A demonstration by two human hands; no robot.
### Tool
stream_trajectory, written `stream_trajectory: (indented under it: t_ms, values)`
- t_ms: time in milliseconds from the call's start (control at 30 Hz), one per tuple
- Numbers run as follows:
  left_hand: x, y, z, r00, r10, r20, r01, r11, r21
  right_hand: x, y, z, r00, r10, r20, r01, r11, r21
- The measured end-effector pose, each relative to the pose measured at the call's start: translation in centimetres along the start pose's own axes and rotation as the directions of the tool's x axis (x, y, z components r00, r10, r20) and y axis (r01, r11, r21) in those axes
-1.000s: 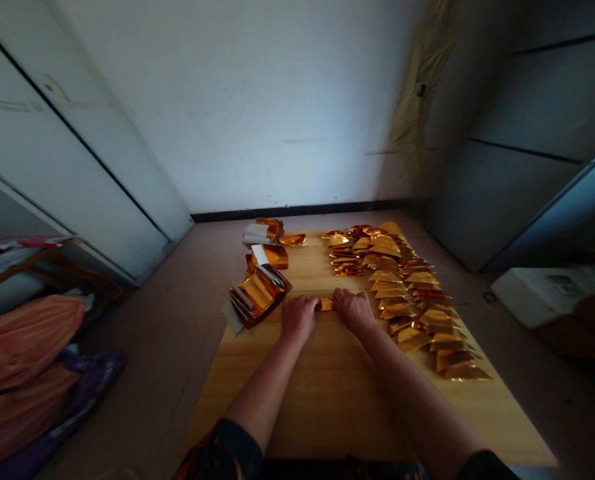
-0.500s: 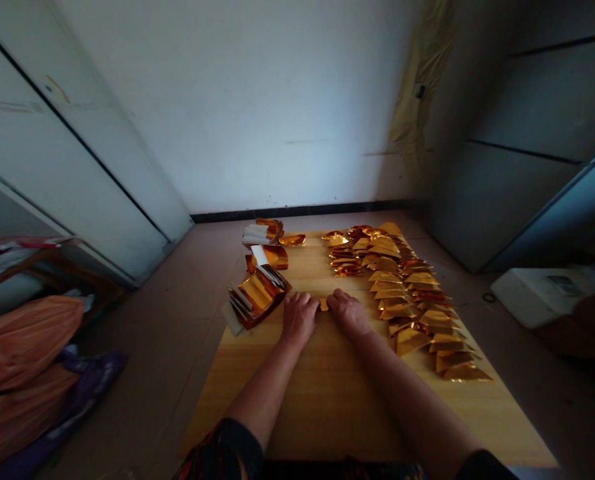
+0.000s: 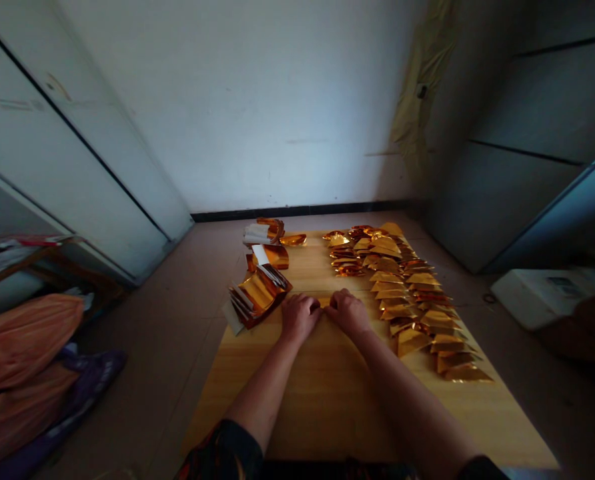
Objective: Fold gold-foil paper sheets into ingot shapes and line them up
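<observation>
A small piece of gold foil paper [image 3: 324, 303] lies at the middle of the wooden table [image 3: 327, 373], mostly hidden by my fingers. My left hand [image 3: 299, 317] is closed on its left end, fingers bent down to the tabletop. On its right end my right hand [image 3: 347, 312] pinches it, fingers curled. Left of my left hand rests a fanned stack of gold foil sheets [image 3: 259, 295] with pale backs. Rows of folded gold paper pieces [image 3: 407, 293] stand to the right of my right hand.
More foil stacks [image 3: 271, 256] and a curled bundle [image 3: 263, 231] sit at the table's far left, beside one folded gold piece [image 3: 293, 240]. A white wall [image 3: 277, 120] rises behind. Orange cloth [image 3: 27, 340] hangs at left; a white box [image 3: 532, 297] stands on the floor at right.
My fingers have closed in around the gold paper, so less of it shows. The left fingers are more curled. Both arms stay nearly in place.
</observation>
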State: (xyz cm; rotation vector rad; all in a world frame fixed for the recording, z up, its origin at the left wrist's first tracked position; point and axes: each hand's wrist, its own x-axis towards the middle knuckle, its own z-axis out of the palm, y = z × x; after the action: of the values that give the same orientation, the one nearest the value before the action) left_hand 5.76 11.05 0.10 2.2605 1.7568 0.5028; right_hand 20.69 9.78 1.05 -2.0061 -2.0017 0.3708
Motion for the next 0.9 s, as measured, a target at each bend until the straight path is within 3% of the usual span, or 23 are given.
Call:
stream_trajectory:
  t_ms: [300, 900]
  values:
    - [0.1, 0.4, -0.2, 0.996, -0.089, 0.028, 0.09, 0.995, -0.042, 0.7, -0.6, -0.2, 0.991, 0.113, 0.07, -0.115, 0.993, 0.014]
    - [0.4, -1.2, -0.2, 0.994, 0.02, 0.106, -0.008, 0.994, -0.109, 1.4, 2.3, 0.4, 0.994, -0.062, 0.091, 0.039, 0.971, 0.236]
